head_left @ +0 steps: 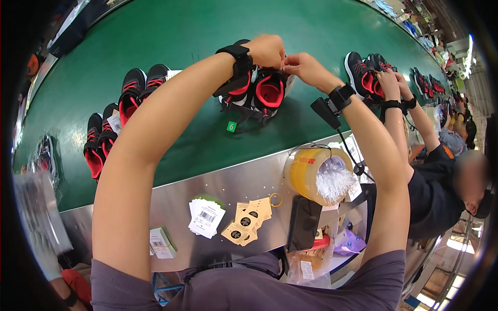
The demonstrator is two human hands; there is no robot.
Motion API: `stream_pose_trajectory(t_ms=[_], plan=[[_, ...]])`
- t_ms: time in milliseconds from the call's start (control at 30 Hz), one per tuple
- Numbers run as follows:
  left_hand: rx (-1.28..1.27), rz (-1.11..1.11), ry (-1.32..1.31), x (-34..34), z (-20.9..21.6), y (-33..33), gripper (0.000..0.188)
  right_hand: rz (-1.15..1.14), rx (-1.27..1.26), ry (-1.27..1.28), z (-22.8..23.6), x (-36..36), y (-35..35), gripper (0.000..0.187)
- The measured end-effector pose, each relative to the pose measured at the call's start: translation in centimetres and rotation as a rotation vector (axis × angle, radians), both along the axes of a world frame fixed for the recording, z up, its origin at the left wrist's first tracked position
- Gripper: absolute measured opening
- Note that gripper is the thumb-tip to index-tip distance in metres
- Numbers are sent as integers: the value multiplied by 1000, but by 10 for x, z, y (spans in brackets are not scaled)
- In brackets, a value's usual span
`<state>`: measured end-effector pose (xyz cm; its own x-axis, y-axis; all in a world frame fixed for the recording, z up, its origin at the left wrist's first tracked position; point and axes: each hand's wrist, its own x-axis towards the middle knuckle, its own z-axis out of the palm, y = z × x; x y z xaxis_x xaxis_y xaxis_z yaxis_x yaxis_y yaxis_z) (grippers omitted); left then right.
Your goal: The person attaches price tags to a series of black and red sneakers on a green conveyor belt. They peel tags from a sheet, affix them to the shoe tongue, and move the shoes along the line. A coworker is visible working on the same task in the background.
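Observation:
Both my hands meet over the far side of a pair of black shoes with red lining (269, 92) on the green work surface (192, 129). My left hand (267, 51) reaches across the shoes with its fingers curled in. Beside it, my right hand (305, 67) pinches with thumb and forefinger at the back shoe edge. Whatever lies between the fingertips is too small and partly hidden to name. Loose black straps hang at the near side of the pair, close to a small green marker (231, 126) on the surface.
More black-and-red shoes (132, 90) stand at left, others (360, 72) at right by a co-worker's hands (390, 85). On the metal ledge (176, 202) lie white barcode tags (206, 216), brown tags (246, 223), a phone (304, 223) and a yellow tape roll (301, 176) holding white plastic strands.

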<state>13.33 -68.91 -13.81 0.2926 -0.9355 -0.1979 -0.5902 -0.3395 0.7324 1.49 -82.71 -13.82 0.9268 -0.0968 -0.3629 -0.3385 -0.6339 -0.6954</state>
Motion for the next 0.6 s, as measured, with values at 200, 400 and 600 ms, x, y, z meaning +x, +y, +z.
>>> stream_pose_trajectory(t_ms=[200, 400, 600], plan=[[-224, 17, -473, -11, -14, 10, 16, -1, -608, -343, -1, 2, 23, 23], [-194, 330, 1014, 2, 11, 39, 20, -326, 627, -112, 28, 4, 10, 25], [-345, 452, 1002, -10, 7, 52, 22, -385, 765, -93, 35, 0, 13, 27]])
